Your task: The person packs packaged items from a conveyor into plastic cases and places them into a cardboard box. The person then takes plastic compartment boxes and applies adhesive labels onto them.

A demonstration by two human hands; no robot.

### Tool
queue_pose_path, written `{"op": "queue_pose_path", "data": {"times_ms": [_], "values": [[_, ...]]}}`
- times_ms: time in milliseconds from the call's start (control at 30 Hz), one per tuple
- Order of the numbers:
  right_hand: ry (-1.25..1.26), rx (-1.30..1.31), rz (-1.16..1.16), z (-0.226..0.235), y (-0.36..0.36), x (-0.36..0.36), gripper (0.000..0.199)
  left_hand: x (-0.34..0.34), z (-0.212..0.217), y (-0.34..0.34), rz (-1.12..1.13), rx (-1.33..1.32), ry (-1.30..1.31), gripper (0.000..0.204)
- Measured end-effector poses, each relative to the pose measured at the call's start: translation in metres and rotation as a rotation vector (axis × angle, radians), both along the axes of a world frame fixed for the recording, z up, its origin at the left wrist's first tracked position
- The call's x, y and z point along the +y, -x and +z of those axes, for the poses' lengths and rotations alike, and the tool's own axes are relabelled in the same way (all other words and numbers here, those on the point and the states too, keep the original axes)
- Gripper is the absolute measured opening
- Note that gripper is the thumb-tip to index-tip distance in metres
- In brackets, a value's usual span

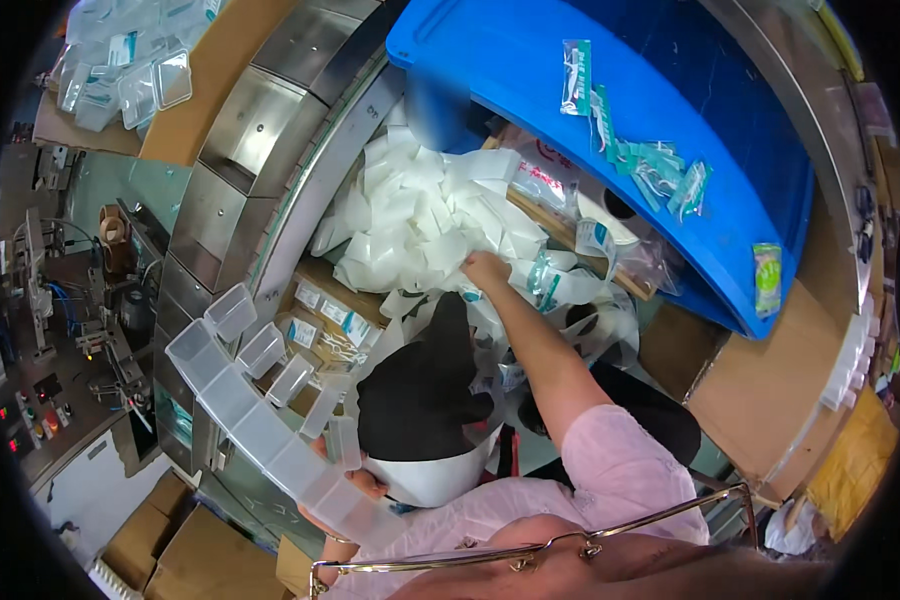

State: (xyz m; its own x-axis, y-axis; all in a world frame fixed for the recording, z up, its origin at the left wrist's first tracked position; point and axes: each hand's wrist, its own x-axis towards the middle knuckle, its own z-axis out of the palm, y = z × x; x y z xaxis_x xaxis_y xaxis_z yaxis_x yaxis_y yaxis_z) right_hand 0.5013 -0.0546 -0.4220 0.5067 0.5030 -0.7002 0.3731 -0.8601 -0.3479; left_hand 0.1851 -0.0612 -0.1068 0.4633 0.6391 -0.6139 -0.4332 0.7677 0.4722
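My left hand [362, 482] is closed around the near end of a row of clear plastic boxes [255, 412]. The row slants up to the far left, and several of its lids [290, 380] stand open along its right side. At the near edge of a heap of translucent white plastic pieces [420, 215], my right hand [487, 270] has its fingers curled together on one of them; the fingertips are partly hidden. Small floss-pick packets [330, 318] lie in a cardboard box left of my right forearm. A black and white rounded object [425, 420] sits between my arms.
A large blue bin [530, 65] at the far right carries several teal-printed packets [655, 170] and a green one [767, 280]. Metal-fronted trays [260, 130] line the left. Beyond them are machinery [70, 300] and a carton of clear boxes [120, 75]. Cardboard [770, 390] stands right.
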Motion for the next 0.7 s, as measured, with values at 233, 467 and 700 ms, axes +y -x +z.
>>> {"op": "queue_pose_path", "data": {"times_ms": [233, 467, 700], "values": [[-0.115, 0.049, 0.320, 0.157, -0.023, -0.052, 0.030, 0.001, 0.002, -0.003, -0.020, 0.188, -0.131, 0.053], [-1.062, -0.688, -0.308, 0.335, -0.107, -0.089, 0.017, -0.003, 0.011, -0.026, -0.280, 0.469, -0.390, 0.053], [-0.464, -0.829, -0.180, 0.286, -0.156, -0.047, 0.096, -0.017, -0.011, -0.010, -0.282, -0.045, -0.087, 0.072]]}}
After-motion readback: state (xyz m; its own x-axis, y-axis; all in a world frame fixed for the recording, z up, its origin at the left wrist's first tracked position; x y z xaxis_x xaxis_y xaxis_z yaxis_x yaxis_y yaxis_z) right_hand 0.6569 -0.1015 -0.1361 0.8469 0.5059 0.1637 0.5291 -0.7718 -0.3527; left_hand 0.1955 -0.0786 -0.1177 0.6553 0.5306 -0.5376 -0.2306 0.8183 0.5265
